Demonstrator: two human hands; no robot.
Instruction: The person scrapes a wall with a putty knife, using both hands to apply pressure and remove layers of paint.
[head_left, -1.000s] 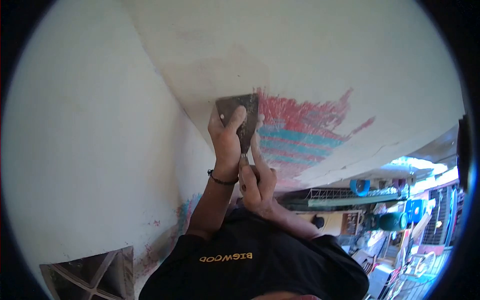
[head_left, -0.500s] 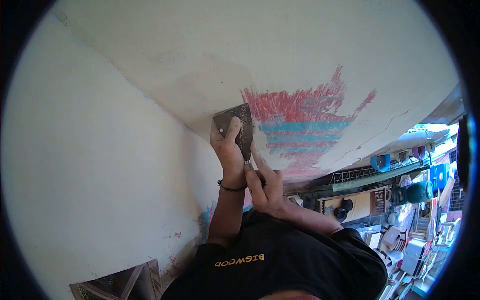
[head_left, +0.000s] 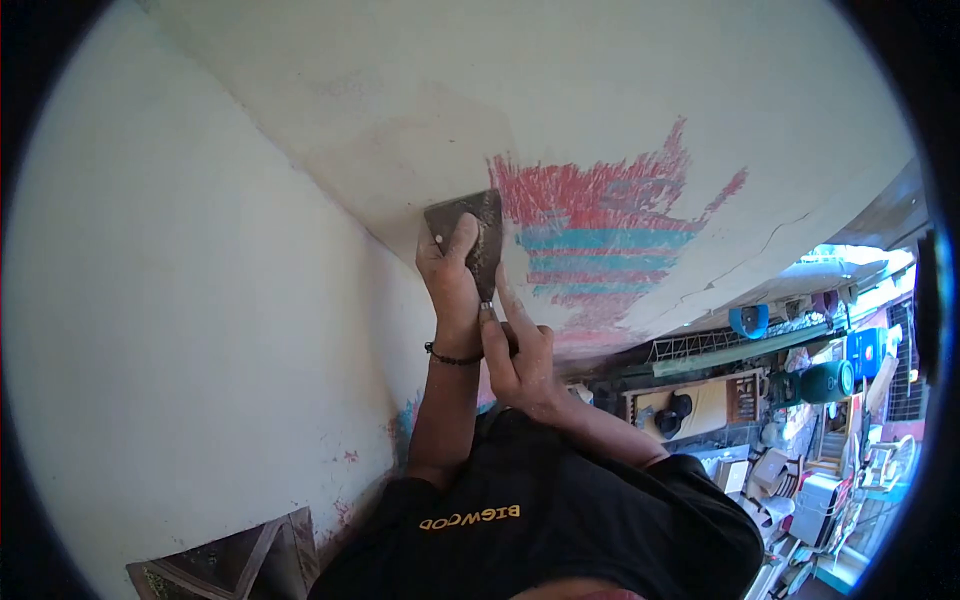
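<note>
A wide putty knife, its dark blade smeared with residue, lies against the pale wall beside a red and turquoise paint patch. My left hand, with a dark beaded bracelet at the wrist, is closed on the blade. Its thumb presses on the blade's face, while its other fingers are mostly hidden behind. Lower down, my right hand grips the handle end, with one finger stretched up along the blade's edge. Whitish dust marks the fingers.
A wall corner runs diagonally on the left. Lower left is a wooden-framed opening. A crack crosses the wall on the right. Beyond are a bench with a dark item, a green gas cylinder and piled household goods.
The view has shifted slightly, so the paint patch sits a little higher. Both hands keep their hold, and the putty knife stays at nearly the same place on the wall.
</note>
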